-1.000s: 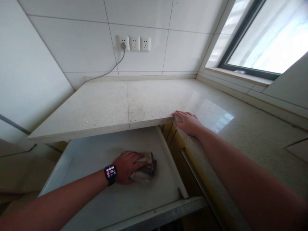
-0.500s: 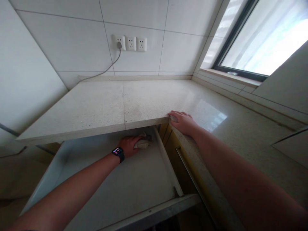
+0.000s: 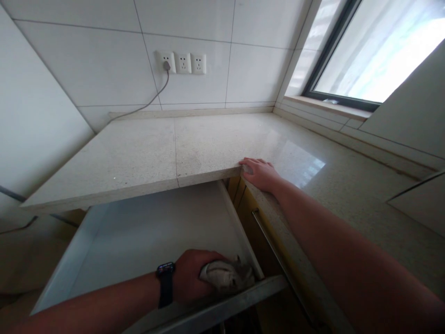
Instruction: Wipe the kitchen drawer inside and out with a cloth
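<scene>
My left hand (image 3: 194, 276), with a black watch (image 3: 166, 283) on its wrist, is closed round a crumpled, greyish-white cloth (image 3: 222, 277). It presses the cloth into the front right corner of a pulled-out drawer (image 3: 153, 232), close to the front panel. Part of the fingers is hidden behind the cloth. My right hand (image 3: 260, 174) lies flat on the inner corner of the stone countertop (image 3: 208, 139), its fingers stretched out over the edge and holding nothing.
Above the counter are wall sockets (image 3: 183, 63), one with a grey plug and cord (image 3: 153, 97). A window (image 3: 354, 60) is at the right. Beside the drawer runs a yellowish cabinet front with a long metal handle (image 3: 274, 253). The counter overhangs the back of the drawer.
My left hand has drawn the cloth from the back of the drawer toward me, to the front right corner. My right hand stays on the counter corner. The view has shifted slightly.
</scene>
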### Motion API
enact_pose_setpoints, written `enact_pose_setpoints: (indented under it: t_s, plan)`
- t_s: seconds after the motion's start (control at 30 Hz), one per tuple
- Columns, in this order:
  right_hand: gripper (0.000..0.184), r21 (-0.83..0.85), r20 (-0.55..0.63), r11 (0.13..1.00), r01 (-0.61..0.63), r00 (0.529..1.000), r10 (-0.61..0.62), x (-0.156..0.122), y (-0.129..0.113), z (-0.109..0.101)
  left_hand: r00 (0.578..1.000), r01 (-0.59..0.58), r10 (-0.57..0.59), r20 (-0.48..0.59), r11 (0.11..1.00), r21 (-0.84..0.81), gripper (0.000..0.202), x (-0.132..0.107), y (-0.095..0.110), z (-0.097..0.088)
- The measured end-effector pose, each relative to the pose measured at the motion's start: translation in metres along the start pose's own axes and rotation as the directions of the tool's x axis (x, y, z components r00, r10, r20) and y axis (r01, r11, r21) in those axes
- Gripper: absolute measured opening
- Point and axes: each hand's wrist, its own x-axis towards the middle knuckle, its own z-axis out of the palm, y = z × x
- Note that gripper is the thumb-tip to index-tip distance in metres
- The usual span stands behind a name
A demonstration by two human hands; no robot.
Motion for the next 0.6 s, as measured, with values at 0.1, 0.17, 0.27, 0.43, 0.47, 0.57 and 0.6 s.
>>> enact_pose_setpoints:
  t_s: [0.1,0.17,0.27,0.43,0.47,0.57,0.6]
  plan:
    - [0.049,0.002,-0.002,1.000,0.003,1.000,-0.003,0.001,0.001,0.001,0.984,-0.128,0.148,-0.096,0.974,0.186,0.062,0.019,-0.018,0.012]
    - [0.049,0.003,-0.003,1.000,0.002,1.000,-0.002,0.001,0.002,0.002,0.938,-0.317,0.346,0.008,0.849,0.422,0.064,0.037,-0.029,0.018]
    - [0.049,0.000,-0.003,1.000,-0.002,1.000,0.002,0.001,0.001,0.002,0.863,-0.493,0.453,0.222,0.663,0.564,0.059,0.065,-0.036,0.016]
    - [0.049,0.000,-0.001,1.000,-0.018,1.000,0.018,0.000,-0.002,0.001,0.807,-0.584,0.481,0.343,0.562,0.586,0.047,0.105,-0.054,-0.014]
    - [0.049,0.002,-0.001,1.000,-0.020,1.000,0.020,0.000,-0.003,0.001,0.813,-0.575,0.479,0.332,0.564,0.593,0.044,0.111,-0.059,-0.022]
    - [0.048,0.009,-0.003,1.000,-0.021,1.000,0.021,0.000,-0.003,0.001,0.853,-0.506,0.444,0.273,0.580,0.639,0.036,0.124,-0.077,-0.042]
    - [0.048,0.011,-0.002,1.000,-0.020,1.000,0.021,0.000,-0.003,0.001,0.865,-0.484,0.433,0.255,0.580,0.655,0.035,0.128,-0.082,-0.048]
